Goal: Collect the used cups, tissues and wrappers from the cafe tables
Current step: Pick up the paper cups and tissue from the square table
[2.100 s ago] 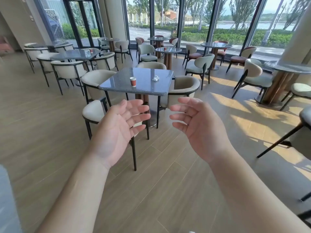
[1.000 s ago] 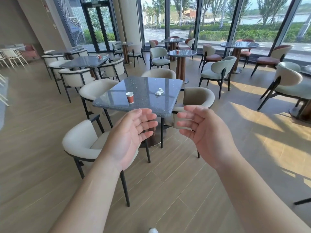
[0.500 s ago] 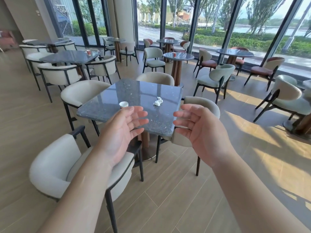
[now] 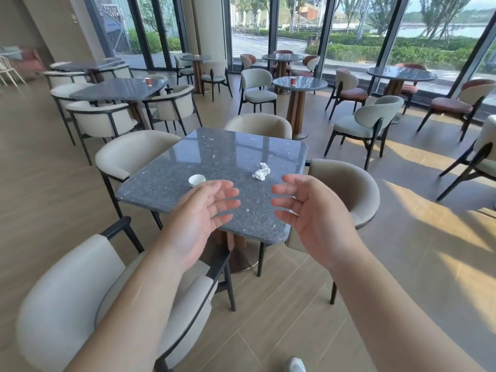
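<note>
A square grey stone table [image 4: 230, 157] stands right in front of me. On it sits a small paper cup [image 4: 196, 180], of which only the white rim shows above my left hand [image 4: 200, 214]. A crumpled white tissue [image 4: 261, 171] lies to the cup's right. My right hand [image 4: 308, 213] hovers over the table's near right corner. Both hands are raised with palms facing each other, fingers relaxed and holding nothing. Further cups stand on a far left table [image 4: 148, 81] and on a round table [image 4: 293, 81].
Cream armchairs surround the table: one at my near left [image 4: 80, 304], one at the left [image 4: 128, 154], one at the right [image 4: 349, 189], one behind [image 4: 260, 126]. More tables and chairs fill the room towards the windows. Wooden floor lies open to the right.
I have walked up to the square table, which now sits just beneath my hands. My left hand now covers most of the cup. Both hands keep the same raised, empty pose.
</note>
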### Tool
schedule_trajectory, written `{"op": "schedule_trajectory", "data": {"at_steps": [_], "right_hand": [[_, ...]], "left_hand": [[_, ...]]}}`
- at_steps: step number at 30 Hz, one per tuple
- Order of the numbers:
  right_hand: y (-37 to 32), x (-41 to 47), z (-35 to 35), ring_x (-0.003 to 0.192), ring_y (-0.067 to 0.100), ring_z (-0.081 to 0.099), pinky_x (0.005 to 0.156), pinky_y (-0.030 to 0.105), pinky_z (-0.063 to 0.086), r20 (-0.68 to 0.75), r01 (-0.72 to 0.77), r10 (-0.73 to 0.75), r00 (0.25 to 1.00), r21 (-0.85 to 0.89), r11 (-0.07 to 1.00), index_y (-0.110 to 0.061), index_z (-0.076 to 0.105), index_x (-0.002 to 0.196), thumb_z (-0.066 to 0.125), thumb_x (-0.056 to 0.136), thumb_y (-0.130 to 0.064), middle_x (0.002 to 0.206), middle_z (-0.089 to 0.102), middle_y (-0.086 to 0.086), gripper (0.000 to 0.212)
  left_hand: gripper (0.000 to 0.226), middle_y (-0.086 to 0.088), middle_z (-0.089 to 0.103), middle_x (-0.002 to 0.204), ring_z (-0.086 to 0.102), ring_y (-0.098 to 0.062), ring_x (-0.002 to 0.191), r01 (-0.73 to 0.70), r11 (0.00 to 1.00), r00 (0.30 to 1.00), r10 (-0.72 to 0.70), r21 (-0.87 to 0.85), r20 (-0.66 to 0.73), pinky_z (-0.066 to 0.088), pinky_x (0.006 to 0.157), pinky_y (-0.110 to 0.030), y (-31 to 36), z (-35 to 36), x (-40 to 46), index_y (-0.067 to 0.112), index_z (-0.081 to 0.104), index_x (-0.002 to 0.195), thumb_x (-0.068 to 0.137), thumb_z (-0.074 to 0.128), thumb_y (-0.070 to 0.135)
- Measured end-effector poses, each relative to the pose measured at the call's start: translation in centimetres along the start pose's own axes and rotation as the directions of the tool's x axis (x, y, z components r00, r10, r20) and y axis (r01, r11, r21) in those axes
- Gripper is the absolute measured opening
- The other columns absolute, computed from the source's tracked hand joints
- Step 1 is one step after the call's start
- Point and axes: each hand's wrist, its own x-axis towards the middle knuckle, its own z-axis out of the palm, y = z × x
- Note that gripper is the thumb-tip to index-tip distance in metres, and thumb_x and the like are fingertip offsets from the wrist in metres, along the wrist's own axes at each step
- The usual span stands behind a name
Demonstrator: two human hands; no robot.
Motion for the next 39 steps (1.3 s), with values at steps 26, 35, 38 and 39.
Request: {"op": "schedule_trajectory", "data": {"at_steps": [26, 35, 38, 39], "right_hand": [[2.6, 30.0, -7.0, 0.076, 0.017, 0.069, 0.066, 0.027, 0.053, 0.199, -0.258, 0.258, 0.946, -0.026, 0.966, -0.017, 0.068, 0.098, 0.059, 0.08, -0.029, 0.093, 0.074, 0.005, 0.023], [6.9, 38.6, -0.9, 0.074, 0.018, 0.068, 0.067, 0.029, 0.052, 0.181, -0.281, 0.295, 0.938, -0.1, 0.954, -0.018, 0.069, 0.094, 0.059, 0.078, -0.03, 0.091, 0.074, 0.005, 0.022], [8.9, 41.9, 2.0, 0.074, 0.018, 0.069, 0.067, 0.028, 0.052, 0.183, -0.293, 0.317, 0.931, -0.146, 0.945, -0.019, 0.069, 0.094, 0.059, 0.078, -0.03, 0.091, 0.075, 0.004, 0.022], [9.7, 42.9, 3.0, 0.074, 0.017, 0.069, 0.066, 0.027, 0.052, 0.182, -0.3, 0.326, 0.928, -0.158, 0.941, -0.019, 0.069, 0.094, 0.06, 0.078, -0.031, 0.09, 0.075, 0.003, 0.022]], "left_hand": [[0.015, -0.003, 0.076, 0.104, 0.073, -0.016, 0.096, 0.081, 0.996, 0.867, -0.048, 0.045, -0.496, 0.052, 0.082, -0.031, -4.0, 0.3, 25.7, 0.018, 0.07, 0.103, 0.101, 0.055, 0.021], [0.014, -0.001, 0.077, 0.094, 0.073, -0.016, 0.089, 0.145, 0.987, 0.787, -0.158, -0.07, -0.596, 0.051, 0.082, -0.032, -5.5, -9.1, 33.5, 0.014, 0.069, 0.107, 0.099, 0.058, 0.018], [0.015, -0.002, 0.078, 0.096, 0.073, -0.019, 0.093, 0.177, 0.98, 0.765, -0.197, -0.094, -0.613, 0.052, 0.084, -0.034, -6.5, -12.7, 36.3, 0.013, 0.07, 0.107, 0.099, 0.059, 0.018], [0.014, -0.002, 0.078, 0.096, 0.073, -0.018, 0.093, 0.194, 0.977, 0.757, -0.207, -0.09, -0.619, 0.052, 0.083, -0.034, -6.9, -13.8, 37.2, 0.014, 0.071, 0.106, 0.099, 0.059, 0.019]]}}
